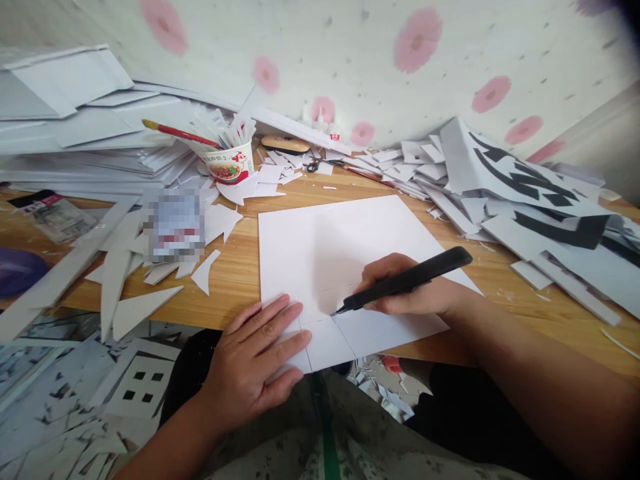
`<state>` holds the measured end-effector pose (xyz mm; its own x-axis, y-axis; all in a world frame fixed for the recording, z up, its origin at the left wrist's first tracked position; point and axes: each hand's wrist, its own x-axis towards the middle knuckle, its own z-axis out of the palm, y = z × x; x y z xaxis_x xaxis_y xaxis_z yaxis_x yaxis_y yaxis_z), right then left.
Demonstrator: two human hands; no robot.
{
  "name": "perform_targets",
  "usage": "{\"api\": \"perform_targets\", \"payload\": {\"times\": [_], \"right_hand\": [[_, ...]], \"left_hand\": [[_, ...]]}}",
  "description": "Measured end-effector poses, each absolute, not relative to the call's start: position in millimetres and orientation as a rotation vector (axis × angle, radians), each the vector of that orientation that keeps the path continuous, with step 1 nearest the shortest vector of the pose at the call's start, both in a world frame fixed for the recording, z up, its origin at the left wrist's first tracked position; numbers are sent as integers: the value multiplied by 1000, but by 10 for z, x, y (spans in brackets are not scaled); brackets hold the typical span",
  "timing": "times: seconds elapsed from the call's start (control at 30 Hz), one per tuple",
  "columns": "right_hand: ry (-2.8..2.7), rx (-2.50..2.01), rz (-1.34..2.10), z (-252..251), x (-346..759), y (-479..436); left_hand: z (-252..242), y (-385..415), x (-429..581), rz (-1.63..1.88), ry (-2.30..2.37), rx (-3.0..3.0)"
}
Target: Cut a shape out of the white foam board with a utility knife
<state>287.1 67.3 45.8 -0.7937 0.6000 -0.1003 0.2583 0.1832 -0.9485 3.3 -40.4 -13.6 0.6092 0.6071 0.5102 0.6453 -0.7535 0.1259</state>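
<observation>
Your white board [295,247] lies on the tabletop [237,267], its near left part jutting past the edge. Your left hand [265,350], flat and spread, covers the board's near left corner; your right hand [427,297] grips a black pen-like tool [410,280], tip at a thin line [345,337]. Press firmly, fingers clear of the tip, and stroke slowly. Beyond the board's far left corner, lettering on a cup [231,165] is too small to read
</observation>
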Motion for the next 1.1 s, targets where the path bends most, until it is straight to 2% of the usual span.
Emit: {"api": "perform_targets", "payload": {"times": [0.4,0.5,0.57,0.63,0.73,0.83,0.97,1.03,1.1], "right_hand": [[-1979,-846,1547,366,2874,530],[-1772,-826,1530,386,2879,466],[-1507,-783,1525,381,2867,406],[-1293,-784,1498,343,2833,326],[-1203,-909,1411,235,2759,188],[-1214,-988,1335,128,2700,86],[-1215,-1030,1315,72,2678,35],[-1220,-1025,1307,71,2676,23],[-1214,-1009,1295,78,2668,4]], "left_hand": [[-136,-424,37,-799,-1136,-2750],[-112,-496,54,-757,-1239,-2728],[-77,-602,97,-854,-1311,-2650],[-23,-741,179,-1098,-1327,-2590],[73,-949,356,-1390,-1243,-2747],[123,-1105,512,-1405,-1292,-2841],[-29,-1245,673,-1409,-1087,-3110],[-171,-1252,787,-1462,-1364,-3421],[-285,-1191,926,-1817,-2317,-3332]]}}
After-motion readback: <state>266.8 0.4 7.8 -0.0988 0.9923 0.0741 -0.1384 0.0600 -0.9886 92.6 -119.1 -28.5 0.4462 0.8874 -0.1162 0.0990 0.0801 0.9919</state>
